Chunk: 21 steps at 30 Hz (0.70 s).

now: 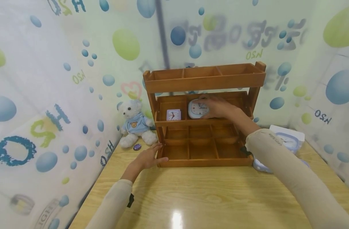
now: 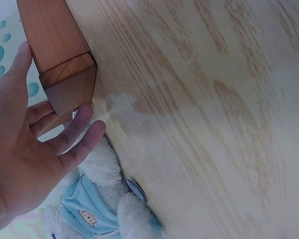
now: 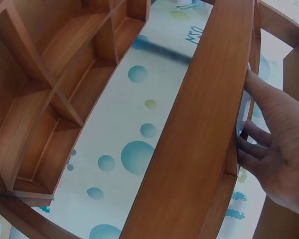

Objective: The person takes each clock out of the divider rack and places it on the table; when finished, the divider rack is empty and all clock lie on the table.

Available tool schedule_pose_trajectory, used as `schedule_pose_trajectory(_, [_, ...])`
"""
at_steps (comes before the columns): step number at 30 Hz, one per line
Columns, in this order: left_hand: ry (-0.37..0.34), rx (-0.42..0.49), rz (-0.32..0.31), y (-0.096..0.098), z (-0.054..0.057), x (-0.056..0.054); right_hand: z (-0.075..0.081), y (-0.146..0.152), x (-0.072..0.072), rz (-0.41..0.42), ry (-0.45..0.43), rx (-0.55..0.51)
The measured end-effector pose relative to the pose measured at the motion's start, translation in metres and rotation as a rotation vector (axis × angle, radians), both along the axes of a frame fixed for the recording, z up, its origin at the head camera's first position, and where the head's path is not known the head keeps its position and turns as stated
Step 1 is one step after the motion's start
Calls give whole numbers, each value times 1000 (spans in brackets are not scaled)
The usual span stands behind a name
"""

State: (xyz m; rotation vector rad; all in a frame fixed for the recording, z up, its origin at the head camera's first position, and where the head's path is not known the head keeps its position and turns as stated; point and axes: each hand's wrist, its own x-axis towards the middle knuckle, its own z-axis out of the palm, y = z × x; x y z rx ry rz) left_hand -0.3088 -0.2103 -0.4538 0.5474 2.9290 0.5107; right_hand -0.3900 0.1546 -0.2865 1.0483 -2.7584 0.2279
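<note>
A wooden three-tier rack (image 1: 204, 163) stands on the table. My right hand (image 1: 217, 107) grips a white and light-blue alarm clock (image 1: 196, 108) by its right side, fingers over the top and thumb low at the front. This clock is at the middle compartment of the middle tier; in the right wrist view a wooden board largely hides it. A small square lilac clock (image 1: 173, 114) sits in the compartment to its left. My left hand (image 1: 147, 158) holds the rack's lower left front corner, thumb along the front and fingers at the side.
Left of the rack a white teddy bear (image 1: 132, 124) in a blue top leans by the wall, a small purple disc (image 1: 137, 147) before it. More blue and white clocks (image 1: 289, 141) lie to the right, partly behind my right sleeve. Patterned cloth (image 1: 186, 47) hangs behind.
</note>
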Motion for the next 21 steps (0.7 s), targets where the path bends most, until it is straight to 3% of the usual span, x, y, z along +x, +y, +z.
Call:
schedule_pose_trajectory(14, [0,8,-7,-3,1,-1,3,-6,3,-38,-14,-18])
schedule_pose_trajectory(21, [11,5,-23,-1,-4,-2,2,-3,3,-39,-54,-20])
